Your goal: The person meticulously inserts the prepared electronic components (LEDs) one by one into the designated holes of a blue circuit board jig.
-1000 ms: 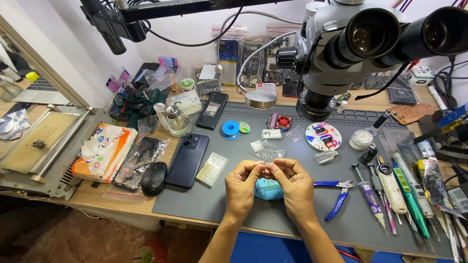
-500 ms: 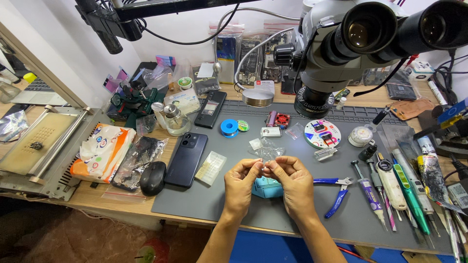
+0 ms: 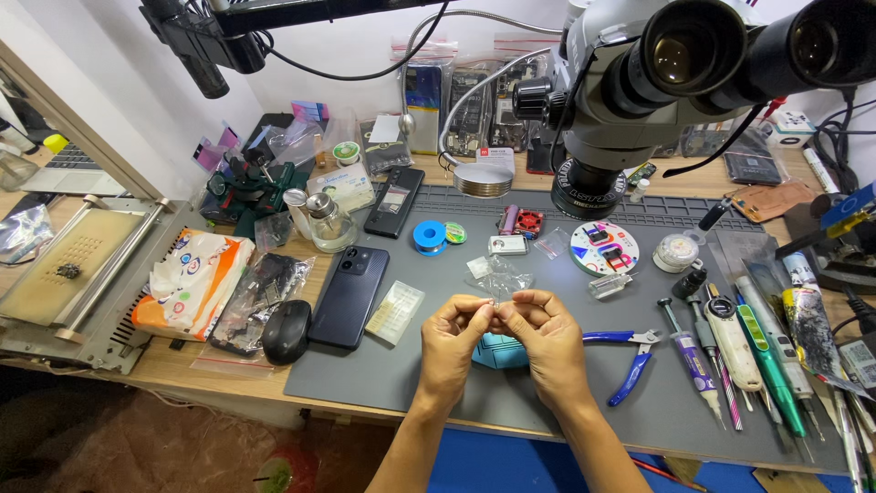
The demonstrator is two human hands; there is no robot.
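Observation:
My left hand (image 3: 453, 342) and my right hand (image 3: 546, 340) meet fingertip to fingertip above the grey work mat (image 3: 383, 365). Between them they pinch a small clear plastic bag (image 3: 497, 278) with something tiny inside; what it is cannot be made out. Under my hands sits a light blue block (image 3: 499, 351), mostly hidden. A dark smartphone (image 3: 349, 294) lies face down to the left, and blue-handled pliers (image 3: 630, 361) lie to the right.
A stereo microscope (image 3: 639, 82) hangs over the back of the mat. Several pens, tubes and tools (image 3: 739, 351) lie at the right. A black mouse (image 3: 286, 330), an orange and white packet (image 3: 187, 283) and a metal press (image 3: 64, 274) sit at the left.
My hands have stayed together over the blue block, their fingers shifting slightly on the small bag. The view has drifted a little.

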